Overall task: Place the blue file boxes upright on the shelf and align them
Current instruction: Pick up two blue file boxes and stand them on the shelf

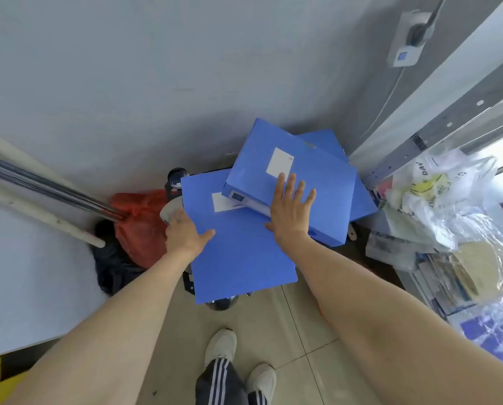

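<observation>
Three blue file boxes lie flat in a loose pile against the grey wall. The front box point(238, 252) lies lowest and nearest me, with a white label. The top box point(297, 176) rests askew across it, its label facing up. A third box point(361, 206) shows underneath at the back right. My left hand point(186, 232) grips the left edge of the front box, thumb on top. My right hand point(291, 211) lies flat with fingers spread on the top box. No shelf is identifiable in view.
A red plastic bag point(139, 223) and a black bag point(113, 267) sit left of the pile. A metal pole point(48, 185) slants in from the left. Plastic bags with papers point(448, 223) crowd the right. My shoes point(221, 349) stand on the tiled floor.
</observation>
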Action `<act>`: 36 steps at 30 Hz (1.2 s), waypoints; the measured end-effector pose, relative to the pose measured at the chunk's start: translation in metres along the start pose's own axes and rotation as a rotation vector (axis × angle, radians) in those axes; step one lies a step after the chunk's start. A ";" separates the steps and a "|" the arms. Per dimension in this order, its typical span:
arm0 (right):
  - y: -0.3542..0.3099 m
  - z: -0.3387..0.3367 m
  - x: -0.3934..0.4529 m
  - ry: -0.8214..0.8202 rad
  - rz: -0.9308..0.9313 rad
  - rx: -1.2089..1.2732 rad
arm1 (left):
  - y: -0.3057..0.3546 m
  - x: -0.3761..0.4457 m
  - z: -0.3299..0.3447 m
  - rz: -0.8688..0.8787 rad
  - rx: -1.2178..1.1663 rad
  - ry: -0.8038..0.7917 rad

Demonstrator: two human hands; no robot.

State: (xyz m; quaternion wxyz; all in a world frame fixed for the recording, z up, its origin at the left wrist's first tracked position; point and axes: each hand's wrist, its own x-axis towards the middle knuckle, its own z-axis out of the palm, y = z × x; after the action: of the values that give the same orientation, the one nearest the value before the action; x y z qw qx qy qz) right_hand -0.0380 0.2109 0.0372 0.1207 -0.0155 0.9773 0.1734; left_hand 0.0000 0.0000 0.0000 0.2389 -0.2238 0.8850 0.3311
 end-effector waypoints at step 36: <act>0.090 -0.138 -0.057 0.476 0.266 0.747 | 0.161 -0.129 -0.063 0.200 -0.659 0.360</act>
State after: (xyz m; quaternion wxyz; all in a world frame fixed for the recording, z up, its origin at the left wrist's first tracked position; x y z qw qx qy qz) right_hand -0.0206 0.2475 0.2064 -0.1329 0.1150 0.9669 -0.1850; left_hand -0.0049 0.0969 0.1925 -0.0386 -0.2557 0.7763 0.5749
